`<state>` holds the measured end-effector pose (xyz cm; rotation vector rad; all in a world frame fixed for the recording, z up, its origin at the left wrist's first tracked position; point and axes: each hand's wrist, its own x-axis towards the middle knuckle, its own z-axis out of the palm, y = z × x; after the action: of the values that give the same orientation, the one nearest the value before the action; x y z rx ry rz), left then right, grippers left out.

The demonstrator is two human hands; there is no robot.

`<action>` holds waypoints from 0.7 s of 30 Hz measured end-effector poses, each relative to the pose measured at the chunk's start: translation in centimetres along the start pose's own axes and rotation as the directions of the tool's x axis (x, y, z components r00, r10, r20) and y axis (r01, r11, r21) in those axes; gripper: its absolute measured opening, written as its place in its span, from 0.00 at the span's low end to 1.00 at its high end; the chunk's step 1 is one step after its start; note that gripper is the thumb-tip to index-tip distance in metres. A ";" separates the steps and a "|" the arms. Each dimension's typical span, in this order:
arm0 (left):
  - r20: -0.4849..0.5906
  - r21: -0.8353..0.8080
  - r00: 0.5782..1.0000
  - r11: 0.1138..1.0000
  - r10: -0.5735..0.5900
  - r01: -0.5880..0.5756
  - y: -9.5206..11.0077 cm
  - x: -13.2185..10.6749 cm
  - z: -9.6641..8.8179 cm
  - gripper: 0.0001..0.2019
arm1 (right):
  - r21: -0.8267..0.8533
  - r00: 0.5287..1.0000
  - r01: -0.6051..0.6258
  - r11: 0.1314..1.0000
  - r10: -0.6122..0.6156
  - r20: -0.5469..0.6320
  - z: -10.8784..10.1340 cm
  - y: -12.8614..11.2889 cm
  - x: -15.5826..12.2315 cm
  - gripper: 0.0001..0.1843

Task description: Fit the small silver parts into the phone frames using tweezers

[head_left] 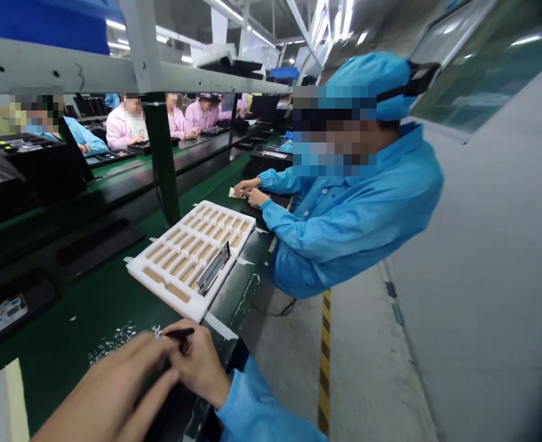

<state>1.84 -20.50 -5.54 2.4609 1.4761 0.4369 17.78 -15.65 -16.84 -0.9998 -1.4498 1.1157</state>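
Note:
Both my hands meet low in the picture, over the near edge of the green bench. In my right hand (pixel 201 365), fingers curled, is a slim black tool (pixel 181 333); its exact kind does not show. My left hand (pixel 114 387) lies closest to the camera, its fingers bent in against the right hand. Whatever sits between those fingertips is hidden. Just beyond the knuckles, small white bits (pixel 118 339) are scattered on the green mat. Past them stands a white foam tray (pixel 160 288) with many slots, holding one phone-like part (pixel 214 270) on edge.
A co-worker in blue (pixel 344 209) works at the bench on the right. Black trays run along the dark conveyor (pixel 100 245) at left, one with a phone part (pixel 1 319). A green post (pixel 164 159) rises behind the foam tray. Other workers sit across the line.

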 end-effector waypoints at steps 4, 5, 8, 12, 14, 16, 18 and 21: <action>-0.163 0.058 0.986 0.997 -0.035 0.045 1.3 12.4 1.0 0.16 | 0.013 0.999 0.041 0.999 -0.041 0.033 -0.4 -0.2 0.5 0.09; -0.187 0.062 0.981 0.997 -0.041 0.054 1.3 14.7 1.8 0.16 | 0.015 0.998 0.051 0.999 -0.051 0.040 -0.5 -0.3 0.6 0.08; -0.235 0.054 0.971 0.997 -0.045 0.059 1.2 18.8 4.1 0.18 | 0.022 0.994 0.087 0.996 -0.088 0.064 -0.7 -0.8 0.8 0.07; -0.270 0.032 0.962 0.999 -0.031 0.041 1.6 20.0 5.1 0.14 | 0.047 0.989 0.120 0.992 -0.124 0.081 -1.0 -1.4 0.8 0.09; -0.285 0.017 0.958 0.999 -0.023 0.029 2.0 20.0 4.6 0.12 | 0.065 0.989 0.120 0.991 -0.125 0.084 -1.0 -1.4 0.8 0.09; -0.301 -0.006 0.953 1.000 -0.020 0.018 2.4 19.7 3.5 0.13 | 0.081 0.992 0.098 0.992 -0.104 0.077 -0.9 -1.1 0.9 0.08; -0.328 -0.036 0.944 0.999 -0.019 0.007 2.6 18.9 1.8 0.14 | 0.087 0.997 0.051 0.995 -0.056 0.057 -0.8 -0.6 0.8 0.10; -0.402 -0.072 0.915 0.997 -0.032 0.003 2.2 15.5 -1.2 0.19 | 0.085 0.999 -0.032 0.996 0.030 0.027 -0.8 0.2 0.5 0.14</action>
<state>10.12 -7.73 -1.60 2.3963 1.5912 1.0280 18.47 -15.00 -16.88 -0.9539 -1.3998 1.2069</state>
